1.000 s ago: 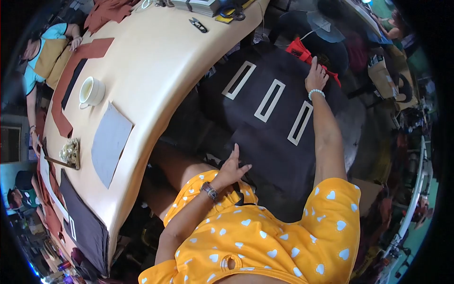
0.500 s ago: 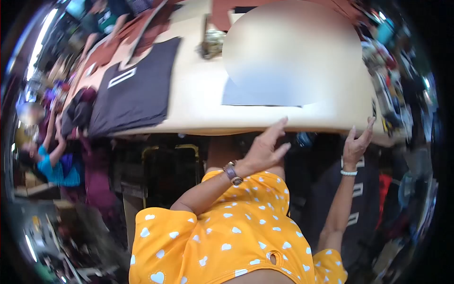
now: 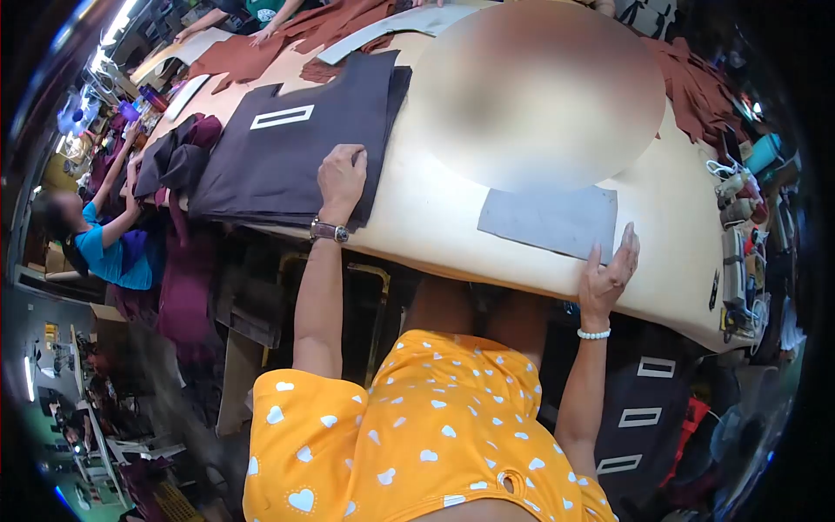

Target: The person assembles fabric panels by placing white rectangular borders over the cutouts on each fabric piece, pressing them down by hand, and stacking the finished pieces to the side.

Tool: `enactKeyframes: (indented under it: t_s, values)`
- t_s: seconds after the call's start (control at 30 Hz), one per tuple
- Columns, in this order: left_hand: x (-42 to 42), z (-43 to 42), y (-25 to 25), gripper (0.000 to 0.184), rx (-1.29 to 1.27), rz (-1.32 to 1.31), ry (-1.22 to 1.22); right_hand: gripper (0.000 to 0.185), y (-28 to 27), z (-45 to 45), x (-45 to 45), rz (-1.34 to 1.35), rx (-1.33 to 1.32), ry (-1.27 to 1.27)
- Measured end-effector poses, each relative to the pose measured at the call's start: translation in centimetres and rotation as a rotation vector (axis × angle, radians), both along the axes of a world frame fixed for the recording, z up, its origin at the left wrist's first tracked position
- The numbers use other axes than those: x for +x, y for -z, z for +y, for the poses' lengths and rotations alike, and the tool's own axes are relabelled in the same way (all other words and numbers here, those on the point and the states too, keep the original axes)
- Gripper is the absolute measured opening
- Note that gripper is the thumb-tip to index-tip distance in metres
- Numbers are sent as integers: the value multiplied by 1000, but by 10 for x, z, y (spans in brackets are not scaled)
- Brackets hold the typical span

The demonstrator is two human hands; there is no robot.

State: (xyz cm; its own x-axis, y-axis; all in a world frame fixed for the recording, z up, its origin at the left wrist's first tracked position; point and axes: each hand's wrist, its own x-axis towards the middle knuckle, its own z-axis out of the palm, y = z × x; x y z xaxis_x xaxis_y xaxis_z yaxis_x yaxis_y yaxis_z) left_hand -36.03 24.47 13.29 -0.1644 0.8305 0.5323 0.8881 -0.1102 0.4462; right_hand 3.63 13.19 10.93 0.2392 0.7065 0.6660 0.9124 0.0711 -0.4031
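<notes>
A stack of dark fabric panels (image 3: 296,165) lies on the left part of the table, the top one bearing a white rectangular outline (image 3: 282,117). Over its right side is my left hand (image 3: 342,181), wearing a watch, its fingers curled in. Whether cloth is pinched in them is hidden. A flat grey rectangular piece (image 3: 552,217) lies near the table's front edge, its upper part covered by a blur. My right hand (image 3: 611,274), with a pale bead bracelet, is at this piece's lower right corner. Its fingers are extended and hold nothing.
Rust-brown fabric pieces (image 3: 687,91) lie at the far right and far left. Tools and cords (image 3: 739,252) crowd the right edge. A person in a blue top (image 3: 122,248) works at the left. Dark panels with white rectangles (image 3: 639,418) hang below the table.
The view has turned, shifting the table contents. My left hand has gone from the table's front edge to the dark stack, its fingers curling. My right hand has come close to the grey piece.
</notes>
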Motion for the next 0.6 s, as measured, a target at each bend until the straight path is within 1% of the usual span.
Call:
enactKeyframes:
  t_s: [0.07, 0.2, 0.3, 0.5, 0.6]
  values:
    - [-2, 12, 2, 21, -82, 53, 2, 59, 1, 0, -1, 1, -4, 31]
    - [1, 20, 7, 22, -88, 194, -6, 57, 1, 0, -2, -7, -23, 61]
    - [4, 18, 9, 21, -51, 215, -15, 56, 0, 0, -3, 22, -53, 62]
    - [12, 12, 4, 21, -75, 275, -20, 52, -6, 0, -8, 8, -54, 75]
    - [10, 13, 8, 21, -39, 292, -14, 51, -3, 1, -7, 72, -58, 58]
